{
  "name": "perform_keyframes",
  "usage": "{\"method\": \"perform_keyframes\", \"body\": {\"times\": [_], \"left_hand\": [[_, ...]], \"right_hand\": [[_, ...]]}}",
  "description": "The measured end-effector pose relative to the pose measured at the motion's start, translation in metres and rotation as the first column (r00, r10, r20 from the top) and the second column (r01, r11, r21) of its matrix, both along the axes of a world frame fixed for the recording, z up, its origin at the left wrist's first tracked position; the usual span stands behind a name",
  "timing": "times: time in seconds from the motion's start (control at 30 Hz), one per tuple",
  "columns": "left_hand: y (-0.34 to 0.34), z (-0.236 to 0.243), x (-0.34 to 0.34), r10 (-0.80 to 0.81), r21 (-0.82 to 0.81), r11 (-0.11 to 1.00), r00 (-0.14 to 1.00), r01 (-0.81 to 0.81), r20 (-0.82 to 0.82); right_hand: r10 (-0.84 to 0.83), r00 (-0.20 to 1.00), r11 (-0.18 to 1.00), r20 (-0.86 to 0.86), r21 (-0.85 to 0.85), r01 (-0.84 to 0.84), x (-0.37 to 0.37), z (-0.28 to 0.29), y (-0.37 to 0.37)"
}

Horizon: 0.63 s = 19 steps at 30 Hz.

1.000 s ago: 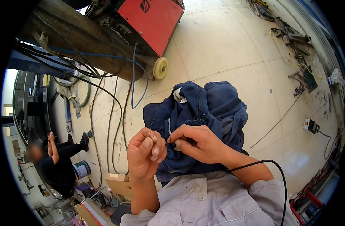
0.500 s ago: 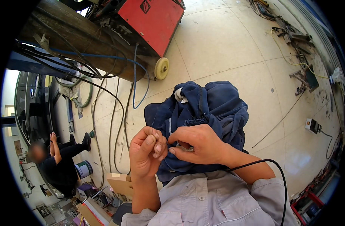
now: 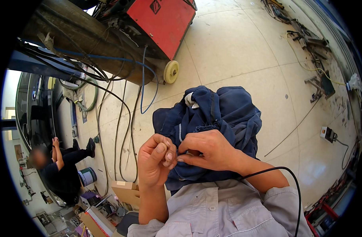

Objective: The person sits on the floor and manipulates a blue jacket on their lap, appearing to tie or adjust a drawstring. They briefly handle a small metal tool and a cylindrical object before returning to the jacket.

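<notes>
Both hands work close together above a bundle of dark navy cloth [image 3: 236,106] that lies over my lap. The cloth looks like a garment, with a pale lining patch and a frayed edge near my right knuckles. My left hand [image 3: 157,160] is closed, its thumb pressed against curled fingers. Facing it almost fingertip to fingertip, my right hand [image 3: 206,148] makes a pinch of thumb and forefinger. Whatever sits in the two pinches is too fine to make out now; a hair-thin dark strand shows at the fingers in the earlier frame.
A red wheeled machine [image 3: 161,23] stands ahead, beside a thick brown cylinder [image 3: 90,39]. Black cables and a blue hose [image 3: 143,91] trail over the tiled floor at left. A person [image 3: 60,170] sits near a dark car. Cardboard boxes [image 3: 125,191] lie lower left; metal parts [image 3: 317,47] lie right.
My hands stay nearly in place, with the left fingers slightly shifted to the right. The thin strand at the fingertips no longer shows clearly. The whole view has shifted a little.
</notes>
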<state>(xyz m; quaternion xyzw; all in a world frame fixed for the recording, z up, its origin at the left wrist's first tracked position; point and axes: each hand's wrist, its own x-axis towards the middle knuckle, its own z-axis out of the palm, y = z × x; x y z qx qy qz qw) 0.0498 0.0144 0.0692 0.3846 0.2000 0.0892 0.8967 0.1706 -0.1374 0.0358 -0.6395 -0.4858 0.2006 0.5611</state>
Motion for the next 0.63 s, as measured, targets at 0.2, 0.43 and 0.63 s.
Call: {"method": "perform_keyframes", "body": {"times": [0.2,0.43,0.63], "left_hand": [[0.001,-0.003,-0.002,0.013,0.003,1.000,1.000,-0.013,0.008],[0.006,-0.004,-0.003,0.028,0.168,0.986,0.996,-0.013,-0.086],[0.016,-0.010,-0.009,0.020,0.246,0.969,0.991,0.014,-0.136]], "right_hand": [[-0.017,1.000,1.000,0.027,0.013,0.016,-0.001,-0.002,0.001],[0.013,1.000,1.000,-0.018,0.000,-0.013,0.000,0.001,-0.001],[0.055,0.998,0.998,-0.019,-0.032,-0.056,0.002,0.003,-0.002]]}}
